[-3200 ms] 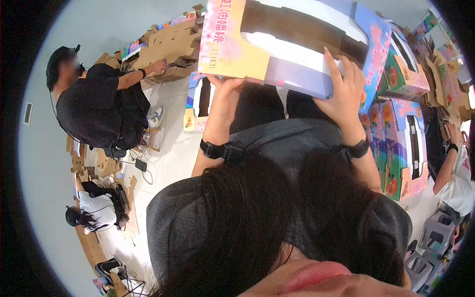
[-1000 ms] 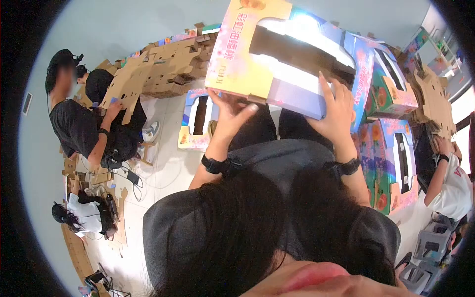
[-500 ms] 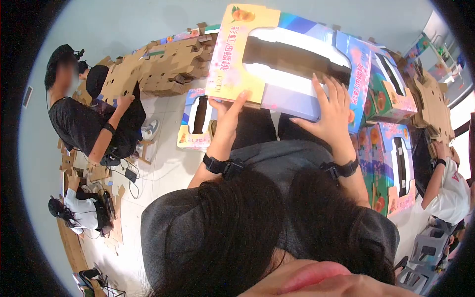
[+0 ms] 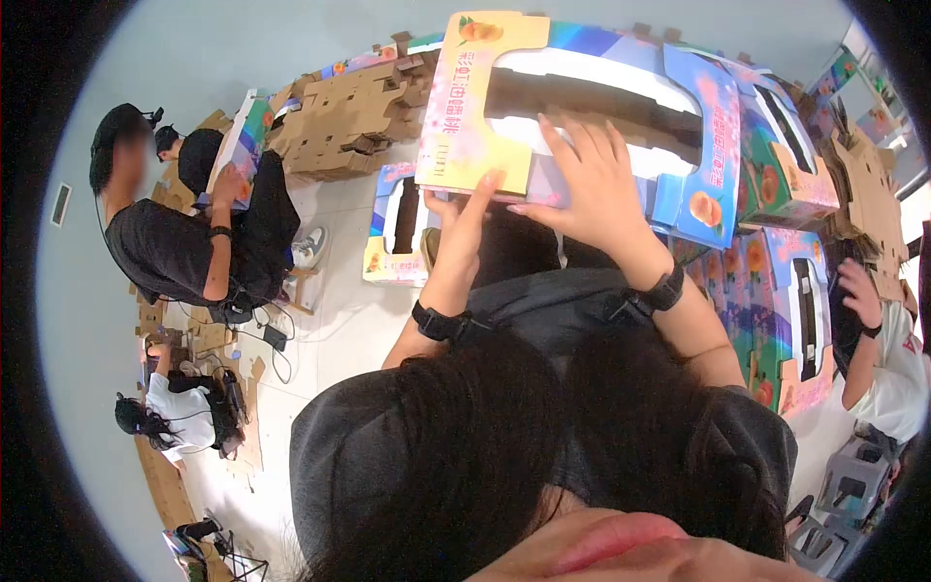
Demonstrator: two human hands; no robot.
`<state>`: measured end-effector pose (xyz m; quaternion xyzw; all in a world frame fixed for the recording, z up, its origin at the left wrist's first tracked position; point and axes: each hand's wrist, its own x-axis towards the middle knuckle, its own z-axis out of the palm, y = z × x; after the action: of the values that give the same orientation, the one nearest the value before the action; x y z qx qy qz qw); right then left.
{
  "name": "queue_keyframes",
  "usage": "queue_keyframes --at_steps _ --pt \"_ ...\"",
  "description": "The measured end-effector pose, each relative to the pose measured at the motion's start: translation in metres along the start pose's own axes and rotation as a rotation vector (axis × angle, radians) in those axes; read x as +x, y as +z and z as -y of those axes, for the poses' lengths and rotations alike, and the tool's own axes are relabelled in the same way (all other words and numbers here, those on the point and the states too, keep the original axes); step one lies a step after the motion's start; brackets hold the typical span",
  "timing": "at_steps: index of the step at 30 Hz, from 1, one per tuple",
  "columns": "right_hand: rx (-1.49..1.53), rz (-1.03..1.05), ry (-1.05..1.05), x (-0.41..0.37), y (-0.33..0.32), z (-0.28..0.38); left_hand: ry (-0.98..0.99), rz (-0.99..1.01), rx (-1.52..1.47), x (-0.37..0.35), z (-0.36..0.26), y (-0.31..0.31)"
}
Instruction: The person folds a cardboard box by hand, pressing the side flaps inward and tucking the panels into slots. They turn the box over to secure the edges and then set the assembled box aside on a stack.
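A printed cardboard fruit box (image 4: pixel 464 126) with yellow and blue corner flaps and a long opening in its top is in front of me. My left hand (image 4: pixel 458 233) grips its near left corner, thumb on the yellow flap and fingers curled below. Over the near edge lies my right hand (image 4: pixel 599 189), fingers spread across the white border toward the opening and thumb stretched left. The blue flap (image 4: pixel 696 199) at the near right corner juts out, apart from my right hand. What lies inside the opening looks like bare brown cardboard.
Similar boxes stand stacked at right (image 4: pixel 776 310), and another box (image 4: pixel 398 228) stands on the floor at left. Flat brown cardboard (image 4: pixel 359 112) is piled behind. One co-worker (image 4: pixel 184 242) sits at left with a printed box; another person's hand (image 4: pixel 860 291) shows at right.
My right hand has slid left along the near edge, away from the right corner, where the blue flap now sticks out. The left co-worker's printed box has come upright into view.
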<state>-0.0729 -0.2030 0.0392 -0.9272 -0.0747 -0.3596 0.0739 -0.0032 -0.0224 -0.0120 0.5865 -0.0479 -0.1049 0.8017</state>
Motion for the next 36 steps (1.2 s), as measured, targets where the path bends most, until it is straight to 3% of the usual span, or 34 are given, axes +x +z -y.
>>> queue_keyframes --at_steps 22,34,36 --pt "-0.095 -0.038 -0.009 -0.008 0.0 0.006 -0.047 0.155 0.04 -0.001 -0.007 -0.002" --pt "-0.117 -0.054 0.004 -0.008 0.004 0.01 -0.1 0.106 -0.061 0.004 -0.003 -0.007" --pt "-0.125 -0.056 0.0 -0.009 0.004 0.01 -0.129 0.17 -0.087 0.008 -0.001 -0.01"
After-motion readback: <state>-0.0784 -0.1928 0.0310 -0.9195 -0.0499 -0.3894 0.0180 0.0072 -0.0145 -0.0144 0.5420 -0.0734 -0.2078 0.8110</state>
